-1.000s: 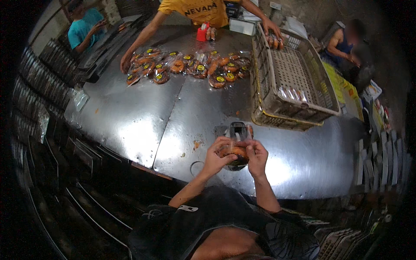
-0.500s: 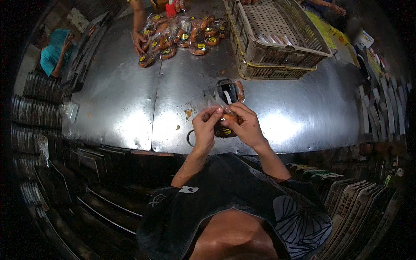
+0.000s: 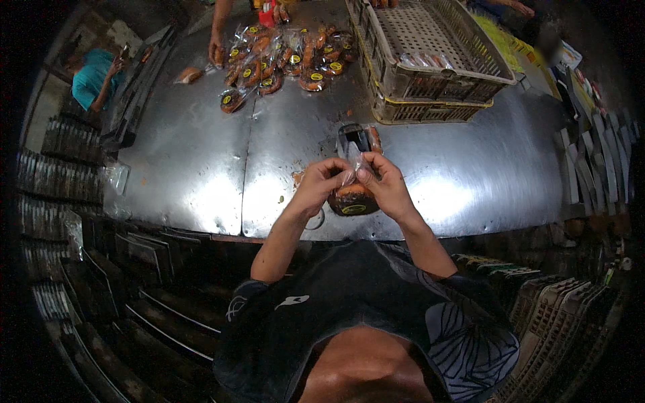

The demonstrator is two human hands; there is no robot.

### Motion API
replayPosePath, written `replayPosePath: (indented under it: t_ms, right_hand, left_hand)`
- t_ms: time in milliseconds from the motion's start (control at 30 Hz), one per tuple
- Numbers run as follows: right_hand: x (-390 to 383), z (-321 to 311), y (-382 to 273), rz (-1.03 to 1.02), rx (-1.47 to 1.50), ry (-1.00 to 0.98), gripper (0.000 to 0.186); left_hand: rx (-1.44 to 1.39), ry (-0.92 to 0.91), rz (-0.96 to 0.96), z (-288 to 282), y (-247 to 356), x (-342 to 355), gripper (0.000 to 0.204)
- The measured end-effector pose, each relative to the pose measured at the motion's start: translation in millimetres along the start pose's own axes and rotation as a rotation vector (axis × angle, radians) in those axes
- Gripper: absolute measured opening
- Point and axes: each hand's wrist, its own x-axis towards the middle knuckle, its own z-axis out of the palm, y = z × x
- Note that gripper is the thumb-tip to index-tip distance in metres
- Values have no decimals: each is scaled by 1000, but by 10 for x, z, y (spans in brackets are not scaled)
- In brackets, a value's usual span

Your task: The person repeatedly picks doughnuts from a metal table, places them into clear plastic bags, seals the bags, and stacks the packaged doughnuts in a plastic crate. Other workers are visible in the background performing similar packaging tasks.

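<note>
My left hand and my right hand both pinch the gathered neck of a clear plastic bag. In it is a browned pastry with a yellow round label, held low over the steel table. Just beyond my fingertips stands a black dispenser-like device, with another brown pastry against its right side. A thin ring lies partly hidden left of the held bag.
Bagged pastries cover the steel table's far middle, beside a worker's hand. Stacked plastic crates sit at far right, near a red holder. A worker in teal is at left; metal trays line that side.
The head view has tilted, shifting the table up in the picture. My fingers have moved closer together on the bag's neck. A pastry now lies apart, left of the pile.
</note>
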Motion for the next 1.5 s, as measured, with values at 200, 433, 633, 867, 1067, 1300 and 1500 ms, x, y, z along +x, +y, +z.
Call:
replayPosePath:
  t_ms: [200, 433, 633, 867, 1067, 1300, 1500]
  right_hand:
    - [-13, -28, -11, 117, -17, 48, 26]
    - [-61, -95, 67, -110, -693, -108, 12]
    - [-404, -55, 255, 123, -853, -180, 20]
    - [-623, 91, 216, 300, -940, -416, 40]
    - [-381, -179, 340, 224, -723, -37, 43]
    - [439, -420, 850, 530, -722, -89, 35]
    - [-197, -500, 1027, 475, -782, -29, 25]
  left_hand:
    - [251, 73, 108, 32, -125, -90, 23]
    - [674, 93, 43, 76, -164, -167, 20]
    - [1138, -235, 73, -73, -465, -154, 25]
    - [592, -444, -384, -243, -789, -16, 21]
    - [500, 123, 176, 6, -884, -182, 25]
    - [513, 743, 471, 26, -838, -146, 29]
    - [468, 891, 544, -130, -785, -227, 31]
